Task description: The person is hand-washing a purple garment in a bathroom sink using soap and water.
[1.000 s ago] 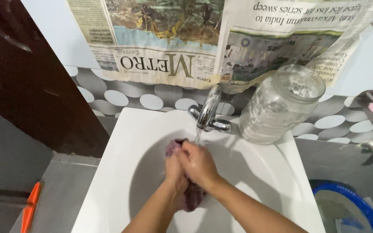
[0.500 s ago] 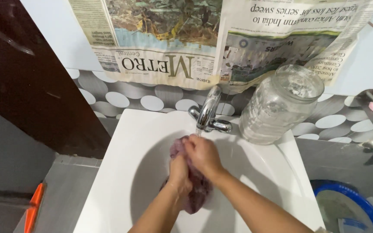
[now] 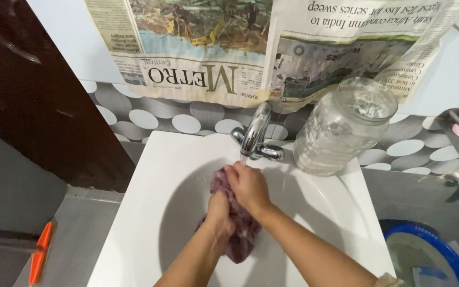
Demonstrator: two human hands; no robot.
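Note:
A wet purple cloth (image 3: 241,238) is bunched in the white sink basin (image 3: 160,175), under water running from the chrome tap (image 3: 255,133). My right hand (image 3: 248,186) grips the cloth's upper part just below the spout. Beside it and slightly lower, my left hand (image 3: 220,212) squeezes the cloth's middle. The two hands touch each other. The lower end of the cloth hangs below my wrists.
A large clear glass jar (image 3: 341,127) stands on the sink's back right corner. Newspaper sheets (image 3: 229,48) hang on the wall above grey dotted tiles. A blue-rimmed bucket (image 3: 431,255) sits at lower right, an orange-handled tool (image 3: 41,252) at lower left.
Both hands have shifted slightly on the cloth, the right moving up towards the tap. More of the cloth shows between and below the hands than one second ago.

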